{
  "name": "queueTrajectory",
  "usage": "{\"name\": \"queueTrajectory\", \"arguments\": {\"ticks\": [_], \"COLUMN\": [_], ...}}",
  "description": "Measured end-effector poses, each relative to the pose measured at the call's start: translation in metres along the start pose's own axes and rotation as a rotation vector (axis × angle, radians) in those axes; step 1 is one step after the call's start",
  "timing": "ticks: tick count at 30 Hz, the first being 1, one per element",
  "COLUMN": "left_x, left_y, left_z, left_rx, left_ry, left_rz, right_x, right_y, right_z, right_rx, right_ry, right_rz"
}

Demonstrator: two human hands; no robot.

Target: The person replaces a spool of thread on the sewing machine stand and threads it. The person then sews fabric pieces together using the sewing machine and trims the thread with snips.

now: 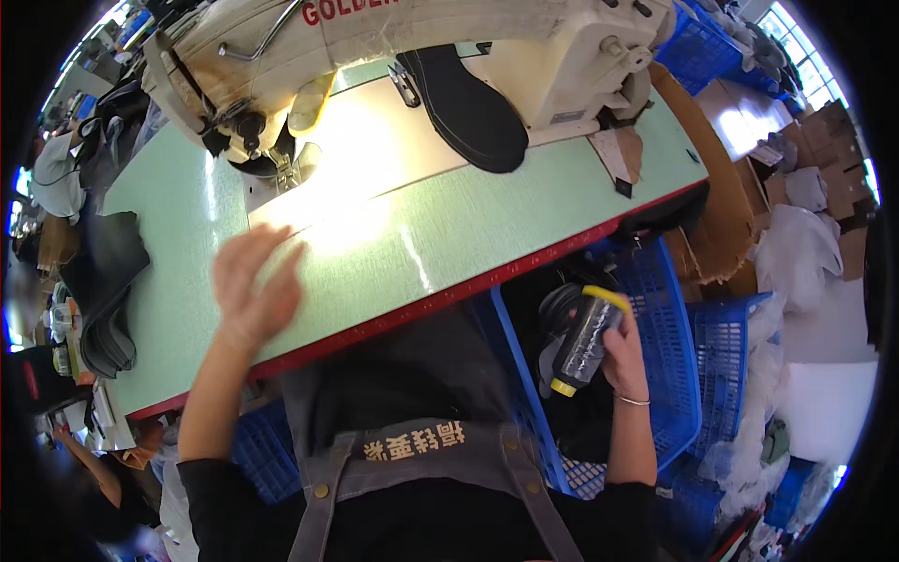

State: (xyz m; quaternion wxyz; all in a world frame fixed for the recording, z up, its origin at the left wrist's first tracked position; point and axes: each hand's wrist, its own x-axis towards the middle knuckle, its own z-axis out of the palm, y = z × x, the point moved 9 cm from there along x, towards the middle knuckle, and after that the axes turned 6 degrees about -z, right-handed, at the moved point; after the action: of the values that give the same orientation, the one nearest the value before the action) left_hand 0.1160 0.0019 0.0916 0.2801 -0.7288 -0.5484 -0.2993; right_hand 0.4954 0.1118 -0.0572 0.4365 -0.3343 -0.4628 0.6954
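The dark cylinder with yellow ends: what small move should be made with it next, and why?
Perhaps raise the dark cylinder toward the green tabletop: the right hand holds it above the blue basket, off the table, while the left hand, blurred but apparently empty, is over the tabletop and could help.

Your tabletop [449, 225] is smooth and glossy, throwing light back in pale streaks; its red edge strip [487, 283] looks duller. The sewing machine [449, 21] wears cream paint over what looks like metal, scuffed and stained, and the plate under its needle [260, 195] shines like bare metal. Your dark cylinder [588, 339] has a glossy, plastic-looking wrap and yellow plastic-looking ends. The black piece [473, 112] is matt and smooth, with a stitched edge. Your apron [398, 468] is matt grey cloth with shiny metal-looking studs [321, 490]; beside you are a blue plastic lattice crate [676, 347] and rough-edged brown cardboard [729, 197]
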Motion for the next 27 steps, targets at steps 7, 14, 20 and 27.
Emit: {"name": "queueTrajectory", "arguments": {"ticks": [7,14,20,27], "left_x": [0.012,-0.032,-0.039,-0.048], "left_y": [0.113,-0.008,-0.038,-0.035], "left_z": [0.003,-0.045,-0.061,-0.029], "left_rx": [-0.659,-1.166,-0.958,-0.780], "left_ry": [-0.126,0.007,0.174,0.055], "left_rz": [0.176,-0.740,-0.637,-0.628], "right_x": [0.006,0.007,0.017,0.011], "right_y": [0.020,-0.027,-0.082,-0.114], "right_z": [0.192,0.278,0.388,0.466], "right_rx": [0.429,-0.737,-0.673,-0.919], "right_ry": [-0.161,-0.599,-0.896,-0.969], "right_rz": [0.043,-0.551,-1.153,-1.434]}}
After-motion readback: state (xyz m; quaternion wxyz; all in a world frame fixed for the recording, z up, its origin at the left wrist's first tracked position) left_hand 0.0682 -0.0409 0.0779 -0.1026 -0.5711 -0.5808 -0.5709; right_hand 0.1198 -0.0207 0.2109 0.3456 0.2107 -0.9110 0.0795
